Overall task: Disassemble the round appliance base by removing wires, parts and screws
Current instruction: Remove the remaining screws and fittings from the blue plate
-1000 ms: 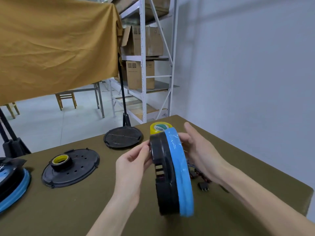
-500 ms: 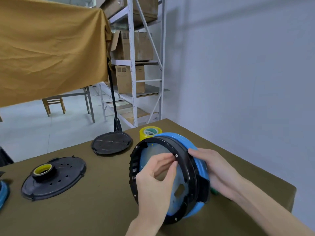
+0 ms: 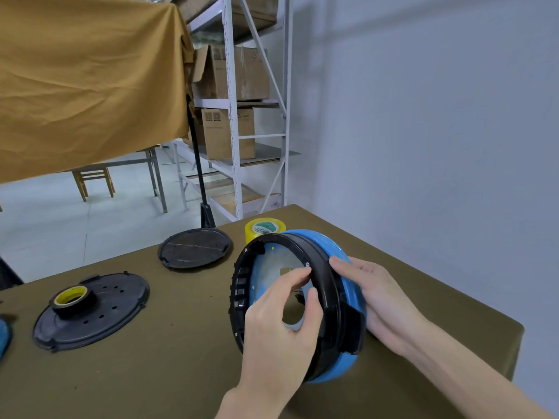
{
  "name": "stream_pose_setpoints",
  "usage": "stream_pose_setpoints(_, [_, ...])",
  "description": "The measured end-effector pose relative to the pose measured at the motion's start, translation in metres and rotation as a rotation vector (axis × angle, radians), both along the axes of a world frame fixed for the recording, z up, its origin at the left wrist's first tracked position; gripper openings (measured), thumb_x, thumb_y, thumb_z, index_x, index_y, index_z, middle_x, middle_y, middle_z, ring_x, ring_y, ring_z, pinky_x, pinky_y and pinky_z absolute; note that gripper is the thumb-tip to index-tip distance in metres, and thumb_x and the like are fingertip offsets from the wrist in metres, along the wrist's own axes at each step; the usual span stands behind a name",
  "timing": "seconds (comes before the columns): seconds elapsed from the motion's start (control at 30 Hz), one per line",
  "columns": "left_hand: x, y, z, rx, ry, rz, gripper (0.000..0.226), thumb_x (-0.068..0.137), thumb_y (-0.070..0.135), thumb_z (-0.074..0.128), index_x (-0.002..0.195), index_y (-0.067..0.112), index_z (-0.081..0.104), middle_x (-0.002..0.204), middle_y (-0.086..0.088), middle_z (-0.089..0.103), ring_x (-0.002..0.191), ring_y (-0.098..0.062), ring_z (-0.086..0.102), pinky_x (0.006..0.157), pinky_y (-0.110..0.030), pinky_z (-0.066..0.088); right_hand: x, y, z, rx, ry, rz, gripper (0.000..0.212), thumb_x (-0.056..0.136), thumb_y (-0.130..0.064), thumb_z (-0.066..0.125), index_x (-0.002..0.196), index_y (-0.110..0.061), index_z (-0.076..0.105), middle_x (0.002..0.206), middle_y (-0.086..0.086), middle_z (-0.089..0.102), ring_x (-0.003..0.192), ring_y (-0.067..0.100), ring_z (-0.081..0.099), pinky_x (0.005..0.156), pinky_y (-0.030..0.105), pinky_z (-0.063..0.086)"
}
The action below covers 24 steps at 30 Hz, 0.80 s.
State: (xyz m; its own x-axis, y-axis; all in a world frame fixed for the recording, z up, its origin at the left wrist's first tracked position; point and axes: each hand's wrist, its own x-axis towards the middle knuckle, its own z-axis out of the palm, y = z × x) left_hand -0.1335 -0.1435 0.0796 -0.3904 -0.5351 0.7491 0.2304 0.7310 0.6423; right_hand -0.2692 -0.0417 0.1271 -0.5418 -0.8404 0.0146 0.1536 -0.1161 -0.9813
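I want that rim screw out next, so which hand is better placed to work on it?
Probably the left hand: its fingers sit right beside the screw on the black rim. The right hand is steadying the round base from outside.

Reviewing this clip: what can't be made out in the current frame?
- Head view: the round base stands on edge, so its far face is hidden.
- The left hand covers much of its open interior; wires cannot be made out.
- The right hand has its fingertips behind the blue rim.
- A blue part is cut off by the left edge.
- The tape roll label is too small to read.
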Motion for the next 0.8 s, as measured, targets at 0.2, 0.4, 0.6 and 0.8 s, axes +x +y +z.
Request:
stream_pose_setpoints(0.2, [0.0,0.002,0.004,0.102,0.038,-0.036,0.034,0.091,0.012,0.071,0.121,0.027,0.066,0.111,0.02,0.074,0.108,-0.005,0.072,0.093,-0.017,0.055,0.004,0.0,0.001,0.013,0.005,-0.029,0.034,0.098,-0.034,0.064,0.116,-0.007,0.074,0.117,0.023,0.072,0.112,0.042,0.067,0.091,0.042,0.059])
stream_pose_setpoints(0.4, [0.004,0.005,0.005,-0.015,-0.065,-0.006,0.039,0.097,0.031,0.059,0.133,0.021,0.069,0.123,0.021,0.072,0.116,0.001,0.068,0.097,-0.022,0.056,0.008,0.002,0.004,0.043,0.024,-0.107,0.032,0.1,-0.034,0.062,0.112,-0.008,0.075,0.113,0.023,0.073,0.113,0.045,0.066,0.1,0.052,0.054])
stream_pose_setpoints(0.6, [0.006,-0.001,0.022,0.168,-0.153,-0.096,0.047,0.086,0.041,0.074,0.129,0.044,0.057,0.111,0.026,0.072,0.106,0.0,0.071,0.089,-0.012,0.052,0.023,-0.012,0.007,0.072,0.165,-0.232,0.031,0.1,-0.036,0.062,0.097,-0.011,0.078,0.092,0.014,0.077,0.087,0.032,0.074,0.076,0.04,0.063])
stream_pose_setpoints(0.8, [0.016,-0.022,0.037,0.449,-0.083,-0.16,0.056,0.069,0.061,0.08,0.118,0.044,0.062,0.099,0.015,0.077,0.094,-0.003,0.074,0.074,-0.011,0.054,0.041,-0.028,0.017,0.032,0.452,-0.227,0.033,0.101,-0.035,0.06,0.076,-0.017,0.072,0.068,-0.006,0.068,0.061,0.008,0.059,0.057,0.019,0.045])
